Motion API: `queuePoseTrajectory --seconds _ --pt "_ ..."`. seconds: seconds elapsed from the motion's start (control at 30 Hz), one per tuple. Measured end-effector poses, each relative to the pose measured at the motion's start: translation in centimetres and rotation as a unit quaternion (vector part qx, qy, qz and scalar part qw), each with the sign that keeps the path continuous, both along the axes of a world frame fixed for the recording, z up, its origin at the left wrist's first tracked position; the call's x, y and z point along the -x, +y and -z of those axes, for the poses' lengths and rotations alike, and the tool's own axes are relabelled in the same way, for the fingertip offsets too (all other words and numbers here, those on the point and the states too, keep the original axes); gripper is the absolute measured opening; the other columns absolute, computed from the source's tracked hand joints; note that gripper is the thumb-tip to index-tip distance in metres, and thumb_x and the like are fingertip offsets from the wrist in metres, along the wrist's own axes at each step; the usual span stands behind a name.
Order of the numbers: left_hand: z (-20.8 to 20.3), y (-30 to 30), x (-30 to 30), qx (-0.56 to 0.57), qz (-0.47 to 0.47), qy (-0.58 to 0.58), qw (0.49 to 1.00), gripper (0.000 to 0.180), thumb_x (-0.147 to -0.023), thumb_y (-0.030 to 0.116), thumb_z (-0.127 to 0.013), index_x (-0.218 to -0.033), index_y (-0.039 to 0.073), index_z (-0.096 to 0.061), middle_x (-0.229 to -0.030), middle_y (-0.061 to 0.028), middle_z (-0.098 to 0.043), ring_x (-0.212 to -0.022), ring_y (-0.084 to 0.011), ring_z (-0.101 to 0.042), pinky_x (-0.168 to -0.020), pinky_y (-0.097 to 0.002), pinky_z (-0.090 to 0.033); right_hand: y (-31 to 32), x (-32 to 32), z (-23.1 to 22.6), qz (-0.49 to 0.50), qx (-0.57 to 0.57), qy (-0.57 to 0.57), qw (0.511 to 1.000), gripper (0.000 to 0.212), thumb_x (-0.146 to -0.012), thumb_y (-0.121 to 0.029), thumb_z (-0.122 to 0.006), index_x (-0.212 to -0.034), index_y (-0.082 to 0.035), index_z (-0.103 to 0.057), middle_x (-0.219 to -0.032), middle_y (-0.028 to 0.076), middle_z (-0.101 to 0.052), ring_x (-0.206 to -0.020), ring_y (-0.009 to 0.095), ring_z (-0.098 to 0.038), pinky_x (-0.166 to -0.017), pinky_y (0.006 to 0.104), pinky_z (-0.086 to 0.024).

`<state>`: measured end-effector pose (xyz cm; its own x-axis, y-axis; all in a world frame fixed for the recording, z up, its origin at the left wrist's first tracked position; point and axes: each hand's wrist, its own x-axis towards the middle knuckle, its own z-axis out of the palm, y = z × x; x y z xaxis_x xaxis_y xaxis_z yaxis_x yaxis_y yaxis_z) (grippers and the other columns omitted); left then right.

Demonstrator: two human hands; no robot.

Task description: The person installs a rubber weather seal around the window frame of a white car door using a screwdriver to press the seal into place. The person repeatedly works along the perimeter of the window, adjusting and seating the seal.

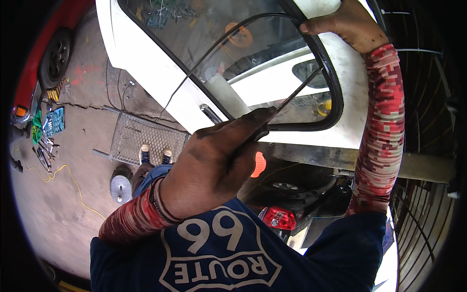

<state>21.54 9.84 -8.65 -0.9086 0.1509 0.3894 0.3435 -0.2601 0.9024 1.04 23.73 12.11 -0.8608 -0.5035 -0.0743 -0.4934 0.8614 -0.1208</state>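
My left hand (209, 160) is closed around the dark handle of a thin screwdriver (297, 92). The screwdriver's shaft slants up across the glass, and its tip meets the black rubber window seal (333, 82) at the right side of the pane. Higher up, my right hand (351, 28) grips the seal's edge, thumb pressed on it; some of its fingers are cut off by the picture's top. From near that thumb, a loose black rubber strip (209, 51) arches left over the window glass (265, 65) and hangs down past the white vehicle door (151, 80).
Under my feet is a metal mesh platform (134, 136). A round grey stool or canister (120, 185) stands beside it. Tools (44, 151) and a yellow cable (73, 180) lie on the floor, left. A red car (36, 53) is far left; a black motorcycle (296, 207) is lower right.
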Motion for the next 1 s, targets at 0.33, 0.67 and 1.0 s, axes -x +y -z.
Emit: queuePoseTrajectory --seconds 0.33,0.67,1.0 --pt "-1.6 0.5 0.2 0.012 0.076 -0.097 0.992 0.049 -0.095 -0.006 -0.053 -0.144 -0.004 -0.052 -0.097 -0.0200 -0.070 -0.078 -0.0167 -0.067 -0.072 -0.0296 -0.055 1.0 -0.8 0.0 0.015 0.008 0.019 1.000 0.059 -0.060 -0.027 -0.089 -0.106 0.005 -0.072 -0.093 0.016 -0.073 -0.084 0.026 -0.066 -0.086 0.0352 -0.053" --pt "-2.3 -0.4 -0.1 0.015 0.094 -0.113 0.989 0.049 -0.097 -0.007 -0.051 -0.146 -0.003 -0.051 -0.100 -0.0157 -0.070 -0.074 -0.0096 -0.064 -0.069 -0.0252 -0.052 0.7 -0.8 -0.7 0.048 -0.058 0.003 0.997 0.046 -0.057 -0.029 -0.089 -0.081 0.006 -0.072 -0.077 0.017 -0.070 -0.068 0.029 -0.064 -0.071 0.0379 -0.054" --pt "-0.3 0.0 0.2 -0.044 0.068 -0.030 0.996 0.047 -0.106 0.001 -0.046 -0.153 0.004 -0.046 -0.133 -0.0176 -0.061 -0.068 -0.0038 -0.051 -0.057 -0.0192 -0.047 1.1 -0.7 0.1 0.027 0.016 0.030 0.999 0.065 -0.057 -0.026 -0.091 -0.107 0.009 -0.070 -0.098 0.019 -0.073 -0.089 0.030 -0.067 -0.089 0.0352 -0.053"
